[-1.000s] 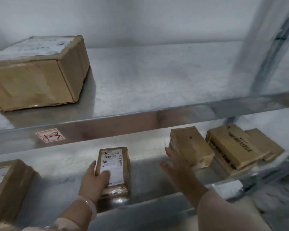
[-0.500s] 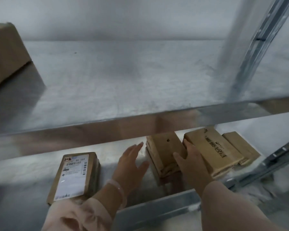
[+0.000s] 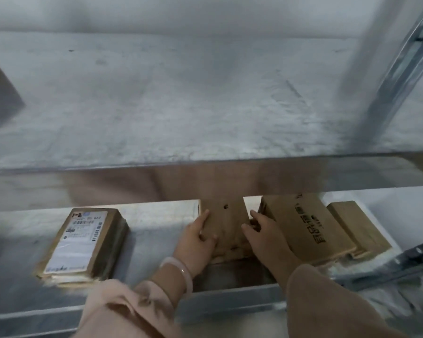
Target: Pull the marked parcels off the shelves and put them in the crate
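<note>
Both hands have closed in on the small brown parcel on the lower shelf; left hand and right hand clasp its sides; likely light, stiff cardboard; best held by the long edges.

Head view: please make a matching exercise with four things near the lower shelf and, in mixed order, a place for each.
Things: 1 white-label parcel; 2 parcel with hole; 3 black-print parcel; 4 bracelet.
Places: A on the left wrist; B held between left hand and right hand; C left of both hands, untouched; D just right of the right hand.
Pairs: 1-C, 2-B, 3-D, 4-A.
</note>
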Demonstrator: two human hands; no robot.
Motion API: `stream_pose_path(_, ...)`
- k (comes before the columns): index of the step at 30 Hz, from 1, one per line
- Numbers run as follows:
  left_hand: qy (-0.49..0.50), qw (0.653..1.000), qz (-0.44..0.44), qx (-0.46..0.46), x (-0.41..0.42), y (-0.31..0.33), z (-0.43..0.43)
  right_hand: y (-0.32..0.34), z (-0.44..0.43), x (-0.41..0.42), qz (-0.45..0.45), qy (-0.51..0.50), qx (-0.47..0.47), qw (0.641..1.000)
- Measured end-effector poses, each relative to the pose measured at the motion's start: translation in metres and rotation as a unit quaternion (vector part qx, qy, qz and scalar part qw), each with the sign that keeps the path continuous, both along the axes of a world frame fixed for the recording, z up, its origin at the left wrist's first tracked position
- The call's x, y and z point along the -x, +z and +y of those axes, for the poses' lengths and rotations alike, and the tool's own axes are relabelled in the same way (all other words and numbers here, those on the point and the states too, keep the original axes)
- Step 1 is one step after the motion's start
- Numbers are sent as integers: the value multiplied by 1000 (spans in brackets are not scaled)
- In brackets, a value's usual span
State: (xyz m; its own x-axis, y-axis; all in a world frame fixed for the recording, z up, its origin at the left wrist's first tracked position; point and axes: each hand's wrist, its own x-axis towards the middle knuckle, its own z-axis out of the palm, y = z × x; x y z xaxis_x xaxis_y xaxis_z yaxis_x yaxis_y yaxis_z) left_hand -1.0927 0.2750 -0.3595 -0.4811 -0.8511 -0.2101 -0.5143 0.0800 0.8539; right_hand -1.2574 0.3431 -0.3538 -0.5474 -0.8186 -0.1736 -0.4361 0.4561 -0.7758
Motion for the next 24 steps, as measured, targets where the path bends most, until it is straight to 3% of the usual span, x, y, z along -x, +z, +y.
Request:
stream_pose_path(3,23,999,44,-20,-9,-5,6,-11,1,-3,-49,37,-47,997)
stream_pose_path(9,120,975,155,-109,-17,-10,8,-12,11,-17,-182,63,57,980)
stream_pose_path(13,132,965,173,-146,-24,3,15,0,19,-31,-118,90,107,983)
stream_pose_path(17,117,981,116,-99,-28,21,23,14,24,-56,38,115,144,982)
stream_pose_path(19,131,981,108,-90,-32,28,22,18,25,-68,72,135,160,975)
stream_pose_path(21,148,976,126,-95,-40,32,18,22,25,-77,51,158,176,970)
stream_pose_path(24,135,964,181,-144,-57,34,11,30,27,-79,-65,132,207,967)
